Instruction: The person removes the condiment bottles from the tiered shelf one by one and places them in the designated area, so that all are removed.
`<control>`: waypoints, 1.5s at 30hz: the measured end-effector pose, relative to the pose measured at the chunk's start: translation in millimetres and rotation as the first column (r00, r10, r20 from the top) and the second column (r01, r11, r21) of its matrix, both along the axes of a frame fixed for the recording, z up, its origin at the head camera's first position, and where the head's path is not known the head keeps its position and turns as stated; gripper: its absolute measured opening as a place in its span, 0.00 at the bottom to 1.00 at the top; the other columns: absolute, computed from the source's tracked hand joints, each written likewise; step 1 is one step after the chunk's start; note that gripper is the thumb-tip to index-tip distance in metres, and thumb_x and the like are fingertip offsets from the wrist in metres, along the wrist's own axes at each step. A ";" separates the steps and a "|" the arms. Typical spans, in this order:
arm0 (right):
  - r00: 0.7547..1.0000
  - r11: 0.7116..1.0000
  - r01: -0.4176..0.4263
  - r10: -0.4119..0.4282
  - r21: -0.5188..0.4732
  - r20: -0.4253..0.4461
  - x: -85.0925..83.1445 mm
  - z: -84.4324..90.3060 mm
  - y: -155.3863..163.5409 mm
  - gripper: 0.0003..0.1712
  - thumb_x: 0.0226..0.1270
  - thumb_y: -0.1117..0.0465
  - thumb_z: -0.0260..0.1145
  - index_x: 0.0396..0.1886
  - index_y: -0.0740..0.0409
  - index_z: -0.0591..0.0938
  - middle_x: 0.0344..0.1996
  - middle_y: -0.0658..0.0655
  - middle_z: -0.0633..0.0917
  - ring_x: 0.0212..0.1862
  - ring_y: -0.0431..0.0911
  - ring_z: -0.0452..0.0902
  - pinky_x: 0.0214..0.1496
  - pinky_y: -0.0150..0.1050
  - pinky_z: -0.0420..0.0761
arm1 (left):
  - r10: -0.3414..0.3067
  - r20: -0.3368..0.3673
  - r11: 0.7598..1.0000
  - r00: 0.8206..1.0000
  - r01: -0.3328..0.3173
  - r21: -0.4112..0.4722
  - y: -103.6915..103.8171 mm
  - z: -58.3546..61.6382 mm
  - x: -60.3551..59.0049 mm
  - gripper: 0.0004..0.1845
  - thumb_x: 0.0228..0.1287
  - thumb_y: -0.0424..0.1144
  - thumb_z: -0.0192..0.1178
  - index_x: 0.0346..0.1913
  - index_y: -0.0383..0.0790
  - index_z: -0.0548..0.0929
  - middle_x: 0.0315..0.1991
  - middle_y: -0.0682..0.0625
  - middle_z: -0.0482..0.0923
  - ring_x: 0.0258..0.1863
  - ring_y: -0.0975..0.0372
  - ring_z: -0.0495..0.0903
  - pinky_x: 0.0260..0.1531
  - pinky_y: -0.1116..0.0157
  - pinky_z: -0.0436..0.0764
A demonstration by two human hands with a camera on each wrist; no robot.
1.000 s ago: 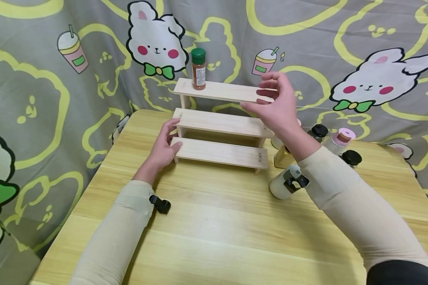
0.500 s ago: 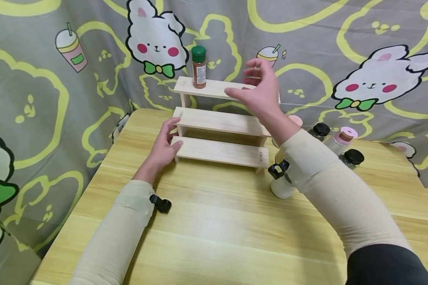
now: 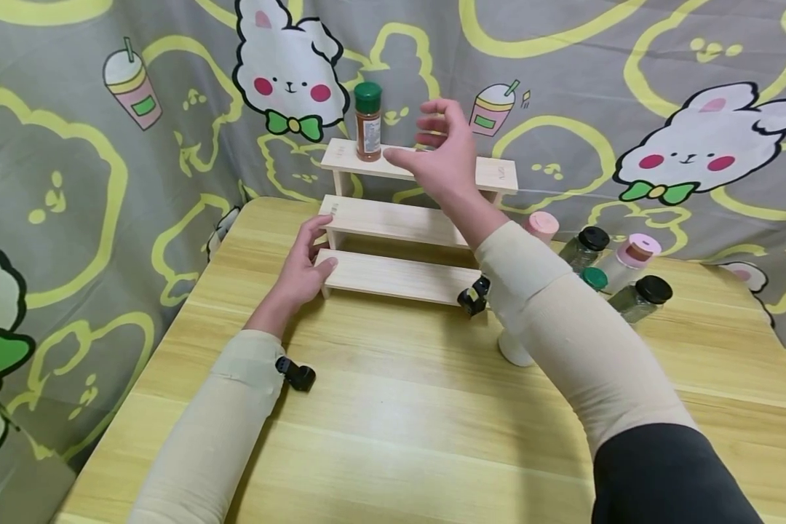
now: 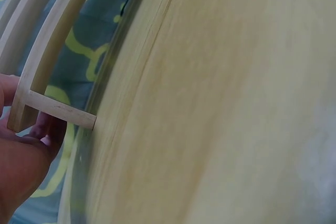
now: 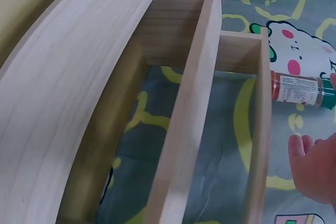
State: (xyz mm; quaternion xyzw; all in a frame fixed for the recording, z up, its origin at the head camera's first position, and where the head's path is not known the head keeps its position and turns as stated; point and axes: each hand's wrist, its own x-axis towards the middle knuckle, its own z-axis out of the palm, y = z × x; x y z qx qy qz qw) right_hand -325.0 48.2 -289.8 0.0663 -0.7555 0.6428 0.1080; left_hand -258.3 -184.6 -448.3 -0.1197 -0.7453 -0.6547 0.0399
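A three-tier wooden rack [image 3: 399, 222] stands at the back of the table, and it fills the right wrist view [image 5: 184, 108]. On the left part of its top tier stands a spice bottle [image 3: 368, 122] with a green cap, also seen in the right wrist view [image 5: 296, 90]. My right hand [image 3: 411, 138] hovers over the top tier just right of the bottle, fingers spread and curved, holding nothing. My left hand [image 3: 314, 247] grips the rack's left end, thumb on the bottom tier and fingers at the middle tier. The left wrist view shows that end [image 4: 52, 109] pinched between thumb and fingers [image 4: 23, 163].
Several spice jars lie and stand right of the rack: a pink-capped one [image 3: 541, 224], two black-capped ones [image 3: 586, 244] [image 3: 638, 298], a pink-lidded one [image 3: 631, 255]. A white bottle [image 3: 514, 349] stands behind my right forearm. The wooden table [image 3: 393, 415] reaches toward me. A patterned curtain hangs behind.
My right hand has moved left along the top tier, from the rack's right end to just beside the spice bottle. The left hand and the rack have stayed put.
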 end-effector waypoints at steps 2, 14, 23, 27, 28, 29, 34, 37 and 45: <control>1.000 1.000 0.002 -0.002 -0.005 0.008 -3.2 -2.7 -3.2 0.42 0.45 0.64 0.84 0.61 0.51 0.73 0.56 0.55 0.77 0.56 0.48 0.74 0.51 0.36 0.79 | 0.006 0.007 1.000 1.000 -0.006 -0.003 0.2 -2.5 -1.4 0.38 0.64 0.14 0.51 0.73 0.45 0.62 0.73 0.41 0.58 0.66 0.42 0.65 0.65 0.49 0.65; 0.999 1.000 0.018 -0.018 0.005 0.030 -23.2 -11.7 -24.9 0.41 0.43 0.62 0.86 0.59 0.48 0.76 0.53 0.51 0.78 0.55 0.45 0.75 0.52 0.32 0.77 | 0.013 -0.014 1.000 1.000 -0.013 -0.009 0.6 -3.9 -1.8 0.38 0.64 0.14 0.51 0.72 0.48 0.63 0.72 0.43 0.60 0.64 0.44 0.66 0.64 0.50 0.66; 0.998 0.998 0.047 -0.049 0.031 0.051 -31.6 -14.9 -33.7 0.40 0.43 0.63 0.85 0.57 0.44 0.77 0.51 0.49 0.79 0.54 0.43 0.75 0.53 0.33 0.75 | -0.019 -0.011 1.000 1.000 0.019 0.005 9.6 7.7 4.5 0.36 0.63 0.12 0.50 0.72 0.38 0.61 0.73 0.37 0.58 0.65 0.40 0.64 0.66 0.48 0.63; 0.998 0.998 0.052 -0.053 0.044 0.035 -34.2 -13.7 -38.1 0.39 0.46 0.64 0.84 0.58 0.46 0.76 0.52 0.50 0.79 0.54 0.43 0.75 0.54 0.32 0.75 | -0.022 -0.004 1.000 1.000 0.022 0.001 13.6 21.4 12.5 0.35 0.63 0.12 0.50 0.72 0.35 0.61 0.72 0.36 0.57 0.65 0.40 0.64 0.65 0.49 0.63; 0.998 0.998 0.049 -0.050 0.048 0.029 -34.8 -12.9 -40.1 0.38 0.47 0.64 0.83 0.59 0.47 0.75 0.52 0.50 0.79 0.53 0.44 0.76 0.54 0.32 0.75 | -0.022 -0.006 1.000 1.000 0.022 0.001 13.4 21.4 12.3 0.35 0.63 0.12 0.50 0.72 0.36 0.61 0.72 0.36 0.58 0.65 0.40 0.64 0.65 0.49 0.63; 0.999 0.998 0.047 -0.049 0.050 0.025 -35.3 -12.0 -42.3 0.38 0.48 0.64 0.82 0.59 0.47 0.75 0.52 0.51 0.80 0.53 0.44 0.76 0.53 0.32 0.76 | -0.023 -0.008 1.000 1.000 0.023 0.003 13.4 21.9 12.4 0.35 0.63 0.12 0.50 0.72 0.36 0.61 0.72 0.36 0.58 0.65 0.40 0.64 0.65 0.49 0.64; 0.998 0.996 0.067 -0.068 0.061 0.012 -37.4 -9.5 -53.1 0.34 0.53 0.67 0.79 0.58 0.50 0.75 0.49 0.52 0.81 0.48 0.45 0.78 0.50 0.30 0.76 | -0.020 -0.019 1.000 1.000 0.020 0.000 10.1 12.2 5.1 0.36 0.63 0.13 0.50 0.72 0.38 0.61 0.73 0.37 0.58 0.65 0.40 0.64 0.65 0.49 0.64; 0.996 0.993 0.087 -0.089 0.079 0.011 -38.2 -9.5 -56.7 0.32 0.53 0.67 0.79 0.56 0.51 0.75 0.46 0.52 0.81 0.46 0.45 0.78 0.49 0.30 0.77 | -0.011 -0.017 1.000 1.000 0.011 -0.009 6.2 0.8 -2.1 0.37 0.63 0.13 0.50 0.73 0.41 0.61 0.73 0.40 0.58 0.65 0.41 0.64 0.65 0.49 0.64; 0.995 0.992 0.092 -0.095 0.089 0.028 -39.5 -6.8 -54.2 0.32 0.51 0.67 0.80 0.53 0.48 0.75 0.44 0.52 0.79 0.45 0.44 0.77 0.48 0.30 0.76 | 0.012 -0.019 1.000 1.000 -0.012 -0.010 -0.3 -5.7 -3.6 0.38 0.63 0.13 0.51 0.73 0.47 0.63 0.71 0.42 0.61 0.64 0.44 0.66 0.64 0.51 0.66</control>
